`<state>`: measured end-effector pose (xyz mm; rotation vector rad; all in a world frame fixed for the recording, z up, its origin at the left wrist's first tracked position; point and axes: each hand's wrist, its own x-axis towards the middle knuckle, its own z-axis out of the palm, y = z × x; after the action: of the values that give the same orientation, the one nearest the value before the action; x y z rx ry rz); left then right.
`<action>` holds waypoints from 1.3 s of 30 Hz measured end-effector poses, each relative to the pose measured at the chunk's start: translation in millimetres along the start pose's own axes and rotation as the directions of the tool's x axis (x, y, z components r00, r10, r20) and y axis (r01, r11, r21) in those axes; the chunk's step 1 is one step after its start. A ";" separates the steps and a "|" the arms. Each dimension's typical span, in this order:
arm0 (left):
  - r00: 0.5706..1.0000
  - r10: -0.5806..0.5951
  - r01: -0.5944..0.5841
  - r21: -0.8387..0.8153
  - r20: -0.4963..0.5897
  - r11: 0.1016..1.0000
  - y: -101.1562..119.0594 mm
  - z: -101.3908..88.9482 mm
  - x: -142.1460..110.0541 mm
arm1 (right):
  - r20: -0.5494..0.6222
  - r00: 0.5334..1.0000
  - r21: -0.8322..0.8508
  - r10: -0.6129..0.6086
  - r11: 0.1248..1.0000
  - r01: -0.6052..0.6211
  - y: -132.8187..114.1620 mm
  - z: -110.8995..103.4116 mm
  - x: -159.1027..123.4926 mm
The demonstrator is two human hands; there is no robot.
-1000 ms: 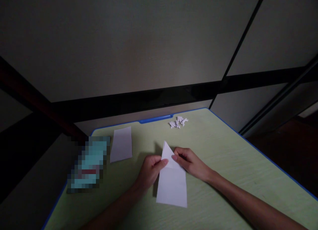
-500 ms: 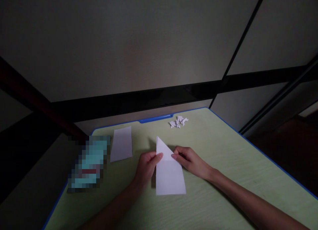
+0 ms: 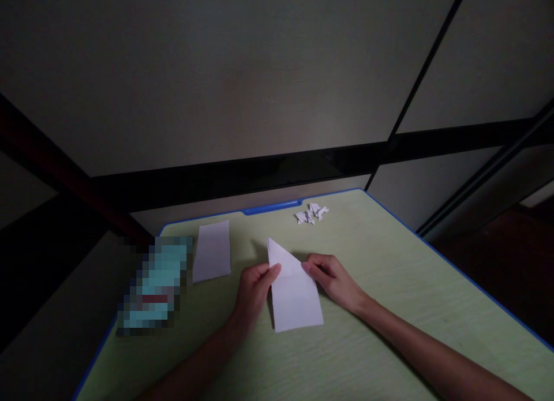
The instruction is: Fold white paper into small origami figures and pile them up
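Note:
A white sheet of paper [image 3: 296,303] is held between both hands above the table, its top folded to a slanted point at the upper left. My left hand [image 3: 255,285] pinches the left edge, thumb on top near the crease. On the opposite edge, my right hand [image 3: 331,278] grips the corner where the slanted edge meets the side, thumb over the front. The fingers behind the paper are partly hidden. A horizontal crease crosses the sheet below the folded top.
Several small folded paper pieces [image 3: 312,214] lie near the table's far edge. A rectangular white paper [image 3: 212,252] lies at the left, beside a blurred-out teal object [image 3: 160,285]. The green table [image 3: 389,262] has a blue rim and stands against a panelled wall.
The paper has turned and its tip has swung to the left, while its lower edge has risen. My left hand has shifted slightly left; my right hand keeps nearly the same place.

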<state>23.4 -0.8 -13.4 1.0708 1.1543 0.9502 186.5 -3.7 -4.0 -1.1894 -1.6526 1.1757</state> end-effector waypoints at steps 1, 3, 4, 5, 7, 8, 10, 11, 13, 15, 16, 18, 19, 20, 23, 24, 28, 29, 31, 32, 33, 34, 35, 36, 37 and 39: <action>1.000 0.011 -0.012 -0.019 -0.024 1.000 -0.1 0.0 0.0 | 0.004 1.000 0.063 0.005 0.998 -0.006 -0.4 -0.2 0.1; 0.997 0.032 -0.036 -0.061 -0.070 0.998 0.9 0.9 -0.5 | -0.004 1.000 0.155 0.015 0.988 -0.014 -0.8 -0.3 0.6; 0.997 0.033 -0.039 -0.079 -0.068 0.996 2.0 1.9 -1.1 | -0.014 1.000 0.185 0.027 0.983 -0.024 -0.7 -0.3 1.0; 0.998 0.030 -0.035 -0.097 -0.050 0.995 3.5 3.1 -2.0 | -0.027 0.998 0.207 0.049 0.977 -0.042 -0.5 -0.3 1.5; 1.000 0.017 -0.015 -0.122 0.019 0.992 7.3 6.1 -4.5 | -0.074 0.992 0.244 0.100 0.966 -0.079 0.3 -1.0 2.8; 0.998 0.010 -0.003 -0.123 0.056 0.992 9.3 7.4 -5.9 | -0.099 0.988 0.261 0.118 0.961 -0.089 0.7 -1.8 3.6; 0.994 -0.001 0.012 -0.104 0.105 0.995 13.2 8.4 -8.2 | -0.126 0.984 0.279 0.128 0.956 -0.089 1.5 -4.1 4.9; 0.996 0.003 0.006 -0.089 0.094 0.996 15.0 7.8 -8.8 | -0.115 0.985 0.277 0.126 0.957 -0.090 1.7 -5.4 5.3; 0.999 0.025 -0.024 -0.038 0.028 0.999 18.1 4.6 -8.3 | -0.047 0.992 0.255 0.116 0.962 -0.100 1.9 -7.9 5.4; 0.997 0.061 -0.058 0.061 -0.037 0.996 21.1 -0.1 -6.0 | 0.041 0.993 0.223 0.114 0.967 -0.120 1.5 -9.5 4.5; 0.998 0.062 -0.060 0.124 -0.016 0.990 22.7 -2.2 -4.7 | 0.076 0.990 0.209 0.116 0.969 -0.129 1.1 -10.0 3.9; 0.998 0.066 -0.068 0.220 0.016 0.973 25.7 -5.0 -2.5 | 0.110 0.986 0.200 0.122 0.969 -0.142 -0.4 -10.5 3.2; 0.997 0.072 -0.073 0.253 0.015 0.965 26.8 -5.5 -1.8 | 0.105 0.987 0.212 0.123 0.967 -0.143 -1.3 -10.7 3.1; 0.996 0.084 -0.080 0.271 -0.004 0.959 27.5 -5.7 -1.2 | 0.083 0.989 0.232 0.123 0.963 -0.139 -2.2 -10.9 3.3; 0.985 0.120 -0.089 0.233 -0.122 0.968 25.8 -5.7 0.1 | -0.049 0.991 0.330 0.121 0.939 -0.098 -4.2 -11.3 4.9; 0.979 0.120 -0.087 0.191 -0.166 0.978 24.1 -6.0 0.7 | -0.095 0.988 0.363 0.121 0.928 -0.079 -4.3 -11.2 5.5; 0.965 0.082 -0.078 0.025 -0.251 0.997 16.4 -6.9 1.2 | -0.207 0.970 0.435 0.127 0.900 -0.024 -1.8 -10.1 6.9; 0.973 0.069 -0.071 -0.002 -0.220 0.997 15.5 -6.7 0.5 | -0.234 0.963 0.432 0.133 0.901 -0.020 -0.7 -10.2 7.0; 0.994 0.038 -0.044 -0.055 -0.099 0.998 15.4 -6.4 -1.1 | -0.295 0.944 0.424 0.149 0.906 -0.010 1.1 -11.3 7.0; 1.000 0.022 -0.024 -0.090 -0.021 0.996 16.2 -6.5 -1.6 | -0.321 0.935 0.421 0.153 0.907 -0.004 1.7 -12.3 7.0; 0.999 0.010 -0.004 -0.127 0.052 0.992 17.5 -6.8 -1.9 | -0.340 0.928 0.420 0.153 0.907 0.005 1.9 -13.4 7.0; 0.993 0.002 0.016 -0.164 0.114 0.986 19.3 -7.2 -1.7 | -0.350 0.925 0.419 0.149 0.908 0.012 1.9 -14.5 7.0; 0.986 -0.005 0.037 -0.190 0.165 0.981 21.4 -7.6 -1.2 | -0.352 0.925 0.414 0.143 0.910 0.016 1.5 -15.5 6.9; 0.979 -0.018 0.059 -0.198 0.202 0.978 23.7 -7.8 -0.6 | -0.348 0.927 0.406 0.139 0.914 0.016 0.8 -16.2 6.8; 0.975 -0.034 0.076 -0.184 0.221 0.980 26.1 -7.6 0.0 | -0.337 0.932 0.395 0.135 0.919 0.010 0.0 -16.5 6.6; 0.973 -0.068 0.089 -0.087 0.222 0.992 30.5 -5.4 0.4 | -0.309 0.942 0.365 0.130 0.931 -0.008 -2.1 -15.7 5.8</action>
<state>17.1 7.5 15.7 1.0170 0.9529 0.7960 199.0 5.4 2.8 -1.1407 -1.0964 1.1868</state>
